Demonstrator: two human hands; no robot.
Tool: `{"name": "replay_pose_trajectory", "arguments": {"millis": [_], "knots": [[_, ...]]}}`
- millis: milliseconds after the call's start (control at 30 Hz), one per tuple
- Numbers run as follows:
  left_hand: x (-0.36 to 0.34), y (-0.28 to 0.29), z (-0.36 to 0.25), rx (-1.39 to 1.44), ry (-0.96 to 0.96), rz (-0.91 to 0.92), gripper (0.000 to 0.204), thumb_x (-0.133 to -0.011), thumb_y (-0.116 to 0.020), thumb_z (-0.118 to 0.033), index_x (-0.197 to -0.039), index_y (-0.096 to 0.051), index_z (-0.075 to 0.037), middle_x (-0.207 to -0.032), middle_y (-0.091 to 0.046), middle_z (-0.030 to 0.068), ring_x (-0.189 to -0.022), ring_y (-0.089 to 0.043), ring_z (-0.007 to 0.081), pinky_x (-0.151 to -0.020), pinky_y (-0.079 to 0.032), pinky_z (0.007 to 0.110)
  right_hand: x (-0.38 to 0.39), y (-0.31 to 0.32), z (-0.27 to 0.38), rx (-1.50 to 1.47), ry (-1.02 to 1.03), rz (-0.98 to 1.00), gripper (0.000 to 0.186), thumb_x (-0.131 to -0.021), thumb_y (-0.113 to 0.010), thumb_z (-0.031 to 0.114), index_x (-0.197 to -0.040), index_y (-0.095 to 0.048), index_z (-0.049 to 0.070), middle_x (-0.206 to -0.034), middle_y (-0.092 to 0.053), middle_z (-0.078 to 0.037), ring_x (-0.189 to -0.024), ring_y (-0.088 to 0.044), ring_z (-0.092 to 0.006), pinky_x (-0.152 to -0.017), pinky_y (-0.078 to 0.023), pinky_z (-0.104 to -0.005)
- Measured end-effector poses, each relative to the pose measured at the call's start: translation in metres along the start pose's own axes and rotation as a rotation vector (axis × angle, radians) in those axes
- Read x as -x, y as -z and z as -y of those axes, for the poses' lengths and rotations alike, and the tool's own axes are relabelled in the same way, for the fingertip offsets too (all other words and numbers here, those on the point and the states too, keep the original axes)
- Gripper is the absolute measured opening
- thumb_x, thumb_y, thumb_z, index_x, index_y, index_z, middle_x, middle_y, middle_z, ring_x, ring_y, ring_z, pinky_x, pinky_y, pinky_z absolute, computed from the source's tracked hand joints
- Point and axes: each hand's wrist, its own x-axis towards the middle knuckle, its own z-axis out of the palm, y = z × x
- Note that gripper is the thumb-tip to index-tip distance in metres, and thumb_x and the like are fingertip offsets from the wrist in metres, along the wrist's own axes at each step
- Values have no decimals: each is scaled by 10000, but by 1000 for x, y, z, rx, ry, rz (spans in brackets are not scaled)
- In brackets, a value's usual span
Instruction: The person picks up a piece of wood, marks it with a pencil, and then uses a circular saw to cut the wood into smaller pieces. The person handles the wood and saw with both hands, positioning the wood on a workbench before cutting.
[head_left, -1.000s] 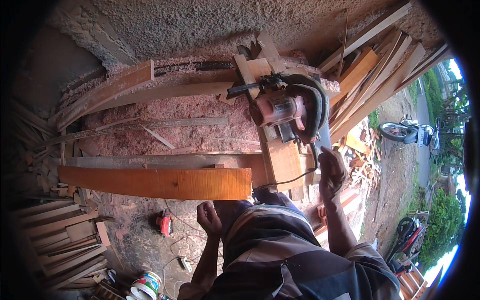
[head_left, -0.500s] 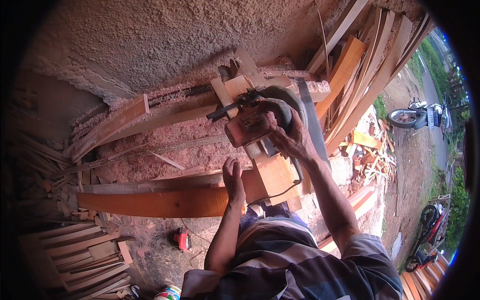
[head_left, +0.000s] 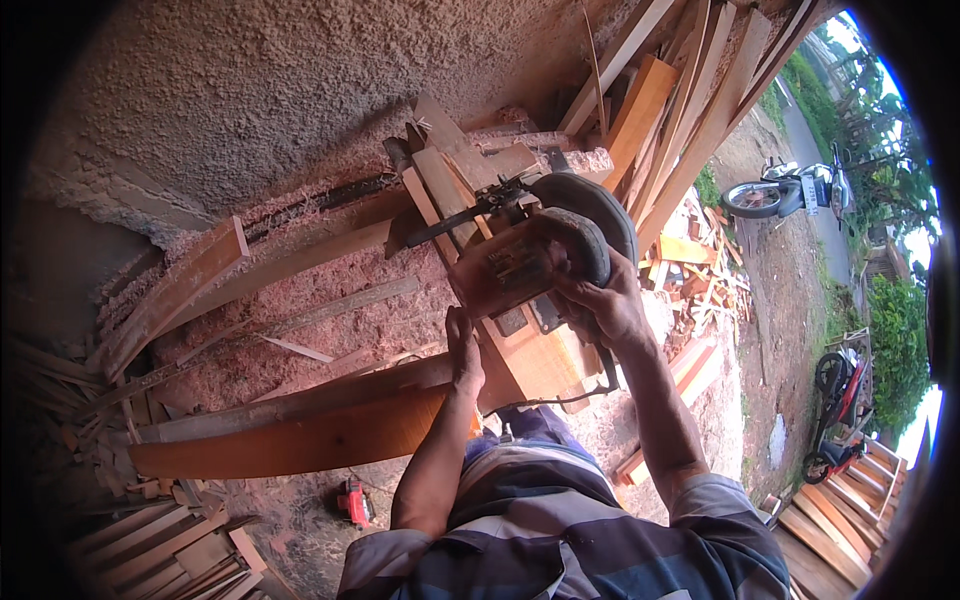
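Note:
My right hand [head_left: 604, 302] is closed round the handle of a circular saw [head_left: 503, 264] with a reddish, dusty motor housing and a dark round guard. The saw is raised and tilted over a pale wooden board [head_left: 540, 362] that lies across the work stand. Close to the lower left of the housing, my left hand [head_left: 464, 352] is upright with its fingers stretched; whether they touch the saw I cannot tell. From the handle a dark cord [head_left: 612, 372] curves down over the board. To the left extends a long curved orange-brown plank [head_left: 290, 440].
Sawdust [head_left: 270, 375] and wood strips cover the bench before a rough wall [head_left: 320, 90]. Long planks [head_left: 640, 110] lean at the back right. Offcuts [head_left: 690, 270] lie below them. A red power tool [head_left: 354, 502] rests on the floor. Two motorcycles [head_left: 800, 192] stand outside.
The saw has come up off the board and nearer to me, tilting, with my right hand on its handle. My left hand is now closer to its housing. The whole view has shifted left.

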Motion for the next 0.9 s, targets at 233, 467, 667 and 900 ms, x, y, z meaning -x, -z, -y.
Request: {"name": "replay_pose_trajectory", "arguments": {"millis": [233, 467, 667, 900], "knots": [[-31, -42, -10, 42, -106, 39, 910, -875, -773, -283, -1526, -222, 34, -1417, -470, 234, -1274, -516, 309, -1063, -462, 428, 91, 53, 16, -136, 105, -323, 250, -873, -712, 74, -1074, -608, -29, -709, -608, -30, -572, -565, -103, -516, -439, -254], [-45, -74, 30, -2, -243, -23, 777, -902, -753, -273, -1477, -333, 38, -1392, -492, 190, -1243, -517, 277, -1063, -444, 392, 158, 120, 19, -76, 104, -556, 259, -885, -698, 75, -1095, -574, -14, -678, -591, -46, -541, -556, -111, -472, -444, -257], [-34, -115, 48, 105, -356, -131, 858, -880, -784, -375, -1474, -309, 22, -1372, -473, 159, -1239, -494, 262, -1071, -420, 397, 191, 178, 9, -119, 117, -536, 231, -893, -677, 35, -1087, -568, -24, -652, -568, -58, -512, -537, -119, -420, -448, -270], [-28, -152, 65, 166, -391, -185, 944, -884, -764, -386, -1527, -214, 34, -1437, -415, 184, -1314, -444, 292, -1114, -380, 417, 195, 213, 11, -130, 80, -317, 252, -888, -672, 52, -1092, -579, -64, -634, -550, -56, -415, -456, -105, -342, -369, -255]]}}
